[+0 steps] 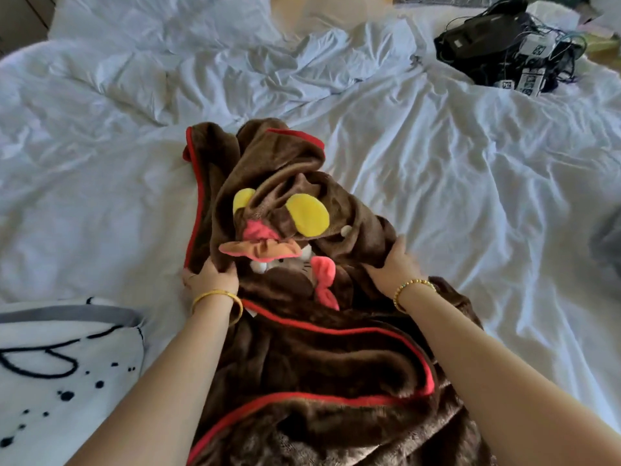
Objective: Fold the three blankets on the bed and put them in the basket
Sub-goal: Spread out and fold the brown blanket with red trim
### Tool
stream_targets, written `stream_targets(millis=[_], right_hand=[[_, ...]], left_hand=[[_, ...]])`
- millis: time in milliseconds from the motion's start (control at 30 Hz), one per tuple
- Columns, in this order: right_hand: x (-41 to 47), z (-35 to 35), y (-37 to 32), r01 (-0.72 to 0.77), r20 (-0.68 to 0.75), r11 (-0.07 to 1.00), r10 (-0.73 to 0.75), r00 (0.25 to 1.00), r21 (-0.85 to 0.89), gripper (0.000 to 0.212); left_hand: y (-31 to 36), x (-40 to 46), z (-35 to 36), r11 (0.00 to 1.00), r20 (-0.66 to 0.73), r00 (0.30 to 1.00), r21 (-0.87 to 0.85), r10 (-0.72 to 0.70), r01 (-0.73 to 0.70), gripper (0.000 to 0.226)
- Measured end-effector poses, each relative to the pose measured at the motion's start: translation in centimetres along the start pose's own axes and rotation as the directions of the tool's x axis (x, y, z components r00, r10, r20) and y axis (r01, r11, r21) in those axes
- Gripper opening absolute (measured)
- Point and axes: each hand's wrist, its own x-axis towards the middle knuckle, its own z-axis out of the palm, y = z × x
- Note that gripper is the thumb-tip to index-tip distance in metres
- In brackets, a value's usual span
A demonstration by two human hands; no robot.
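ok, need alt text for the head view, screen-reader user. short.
Two hands grip a crumpled brown blanket with red trim and a cartoon hood on a white bed: left hand at its left edge, right hand at a fold on its right. A white blanket with black markings lies lower left; black electronics sit far right.

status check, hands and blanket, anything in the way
Left hand and right hand both grip the brown blanket, still bunched, unfolded. White blanket waits at left. Cable clutter far right, clear of the work.
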Motion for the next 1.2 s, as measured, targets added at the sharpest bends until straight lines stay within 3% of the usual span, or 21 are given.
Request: stream_targets(millis=[67, 167, 267, 333, 400, 433, 500, 567, 600, 667, 733, 767, 833, 900, 1033, 1100, 1167, 1200], right_hand=[[-0.3, 0.9, 0.2, 0.067, 0.015, 0.996, -0.066, 0.998, -0.062, 0.065], [-1.4, 0.9, 1.0, 0.103, 0.057, 0.981, -0.094, 0.994, -0.167, 0.052], [-2.3, -0.4, 2.6, 0.051, 0.174, 0.95, 0.003, 0.985, -0.309, 0.046], [-3.5, -2.0, 3.7, 0.009, 0.267, 0.894, 0.124, 0.956, -0.448, 0.047], [-4.7, -3.4, 4.6, 0.012, 0.331, 0.8, 0.234, 0.914, -0.6, 0.051], [-5.6, -4.1, 4.7, 0.017, 0.351, 0.754, 0.286, 0.891, -0.657, 0.052], [-6.8, -4.8, 5.0, 0.011, 0.384, 0.7, 0.378, 0.842, -0.714, 0.053], [-7.2, -4.5, 5.2, -0.062, 0.34, 0.688, 0.432, 0.835, -0.723, 0.053], [-7.4, -4.2, 4.9, -0.085, 0.291, 0.697, 0.404, 0.867, -0.712, 0.054], [-7.0, -4.0, 3.8, -0.036, 0.207, 0.781, 0.209, 0.956, -0.623, 0.06], [-6.2, -4.0, 1.6, 0.101, 0.095, 0.907, -0.068, 0.993, -0.409, 0.059], [-5.9, -4.1, 0.1, 0.177, 0.036, 0.948, -0.173, 0.984, -0.263, 0.059], [-5.3, -3.8, -2.9, 0.333, -0.032, 0.942, -0.334, 0.942, -0.037, 0.056], [-4.7, -3.0, -5.2, 0.445, -0.051, 0.895, -0.446, 0.894, -0.021, 0.048], [-4.8, -1.3, -7.6, 0.496, 0.27, 0.85, -0.443, 0.855, -0.178, 0.042], [-5.0, -0.4, -7.7, 0.544, 0.404, 0.834, -0.469, 0.786, -0.091, 0.025], [-5.4, -0.1, -7.5, 0.535, 0.492, 0.844, -0.479, 0.727, 0.031, 0.045], [-5.5, -0.2, -7.3, 0.526, 0.521, 0.849, -0.473, 0.71, 0.054, 0.055]], left_hand=[[0.4, 0.3, 0.9, 0.999, 0.036, 0.998, 0.0, 0.051, -0.051, 0.044], [0.5, -0.3, 1.5, 0.982, 0.072, 0.981, 0.043, 0.181, -0.184, 0.049], [0.0, -2.5, 2.5, 0.909, 0.31, 0.914, 0.238, 0.263, -0.343, 0.049], [-0.3, -5.4, 3.8, 0.795, 0.577, 0.77, 0.316, 0.272, -0.518, 0.045], [-1.1, -8.4, 4.8, 0.668, 0.787, 0.585, 0.33, 0.196, -0.667, 0.044], [-1.7, -9.8, 5.1, 0.618, 0.848, 0.506, 0.314, 0.158, -0.721, 0.044], [-2.8, -12.0, 5.2, 0.579, 0.893, 0.432, 0.287, 0.127, -0.763, 0.042], [-3.6, -12.8, 4.4, 0.669, 0.864, 0.482, 0.274, 0.145, -0.691, 0.044], [-3.8, -12.7, 3.7, 0.749, 0.843, 0.517, 0.247, 0.147, -0.616, 0.046], [-4.0, -11.6, 2.5, 0.883, 0.825, 0.546, 0.142, 0.145, -0.448, 0.052], [-3.5, -10.5, 1.3, 0.981, 0.752, 0.639, -0.045, 0.159, -0.191, 0.045], [-3.1, -9.6, 1.0, 0.982, 0.686, 0.71, -0.186, 0.159, -0.039, 0.035], [-1.8, -8.3, 0.5, 0.885, 0.551, 0.831, -0.423, 0.08, 0.195, 0.03], [-0.7, -7.1, 0.1, 0.853, 0.467, 0.884, -0.475, 0.036, 0.216, 0.031], [0.7, -5.8, 0.1, 0.898, 0.418, 0.902, -0.43, 0.105, 0.094, 0.05], [0.6, -4.7, 0.3, 0.839, 0.474, 0.877, -0.506, 0.079, 0.198, 0.055], [0.0, -4.2, 0.5, 0.756, 0.556, 0.829, -0.566, 0.054, 0.33, 0.055], [-0.4, -4.2, 0.7, 0.764, 0.595, 0.799, -0.552, 0.081, 0.333, 0.055]])
